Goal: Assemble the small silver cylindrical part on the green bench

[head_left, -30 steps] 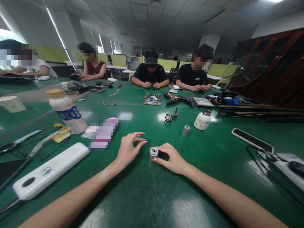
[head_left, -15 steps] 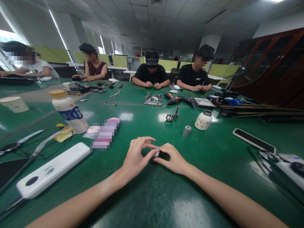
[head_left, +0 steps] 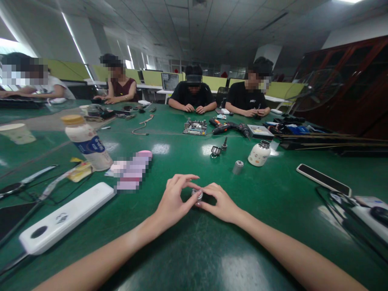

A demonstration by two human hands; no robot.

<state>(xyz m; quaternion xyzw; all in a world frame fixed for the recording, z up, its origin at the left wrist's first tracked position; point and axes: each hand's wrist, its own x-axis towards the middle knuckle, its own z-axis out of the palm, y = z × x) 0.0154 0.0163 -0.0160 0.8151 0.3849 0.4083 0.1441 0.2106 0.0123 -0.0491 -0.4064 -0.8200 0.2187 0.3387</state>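
Observation:
Just above the green table, a small round silver metal part [head_left: 198, 194] is pinched between the fingertips of both hands. My left hand [head_left: 171, 202] has thumb and fingers closed on its left side, with the index finger stretched out above it. On the other side, my right hand [head_left: 220, 204] grips it with thumb and fingers. The fingers partly cover the part, so its exact kind is unclear. Beyond my right hand stand a grey metal cylinder [head_left: 238, 167], a metal cap with a ring [head_left: 215, 151], a small dark-stemmed metal piece [head_left: 224, 143] and a white patterned bottle [head_left: 258, 155] without a lid.
At left lie a white power strip [head_left: 68, 218], a pink-purple item [head_left: 135, 171] and a drink bottle [head_left: 87, 143]. A phone [head_left: 324, 180] and cables are at right. Farther off are a circuit board [head_left: 194, 127], power drills [head_left: 228, 127] and several seated people.
The metal part has turned slightly between my fingers, and more of its round face shows. Both hands stay in nearly the same place.

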